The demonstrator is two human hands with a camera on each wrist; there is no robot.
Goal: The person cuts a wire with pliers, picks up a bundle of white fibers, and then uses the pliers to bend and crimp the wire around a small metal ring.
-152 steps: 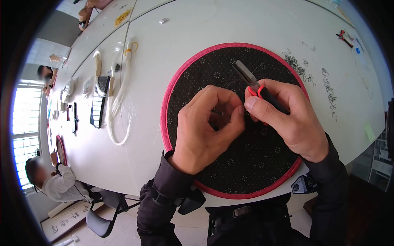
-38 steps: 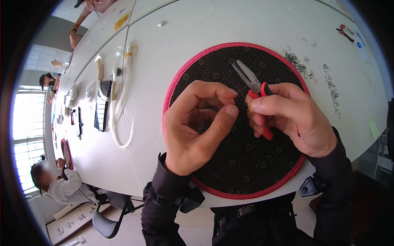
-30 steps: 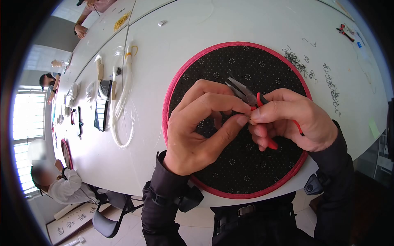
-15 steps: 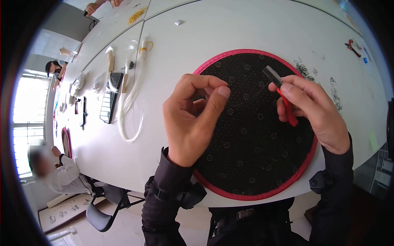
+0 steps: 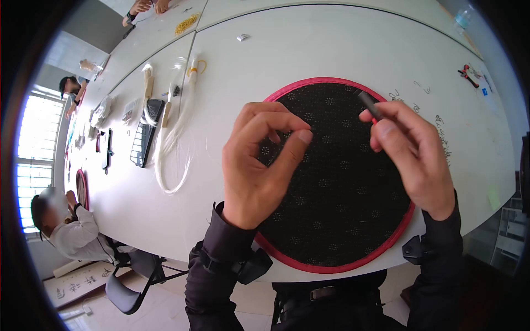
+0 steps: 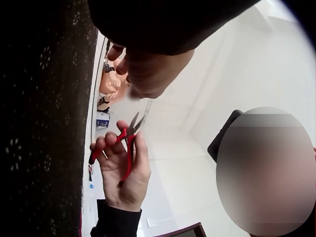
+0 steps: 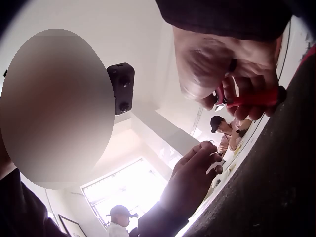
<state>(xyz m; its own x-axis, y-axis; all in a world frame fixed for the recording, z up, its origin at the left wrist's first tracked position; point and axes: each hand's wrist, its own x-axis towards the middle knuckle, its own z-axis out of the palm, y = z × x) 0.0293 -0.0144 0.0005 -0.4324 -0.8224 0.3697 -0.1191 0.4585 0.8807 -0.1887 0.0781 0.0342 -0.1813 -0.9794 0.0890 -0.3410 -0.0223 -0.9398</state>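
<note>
My right hand (image 5: pixel 414 154) grips red-and-black pliers (image 5: pixel 369 105) over the right side of the round black mat (image 5: pixel 342 187) with a red edge. In the left wrist view the pliers (image 6: pixel 131 132) stand with their jaws parted, handles across the palm. My left hand (image 5: pixel 256 165) is raised over the mat's left side, thumb and index fingertips together. From the right wrist view, a small thin curved wire (image 7: pixel 211 142) shows at the left hand's (image 7: pixel 190 180) fingertips. The hands are apart; the pliers touch nothing visible.
Small dark wire pieces (image 5: pixel 440 129) lie right of the mat, with other pliers (image 5: pixel 469 76) farther off. On the left are pale fibre bundles (image 5: pixel 186 124), a black phone-like object (image 5: pixel 144 138) and a person in white (image 5: pixel 77 229). A yellow pile (image 5: pixel 186 23) lies at the back.
The hands came together about a second ago and have since parted. My right hand has turned the pliers, and the view has shifted slightly.
</note>
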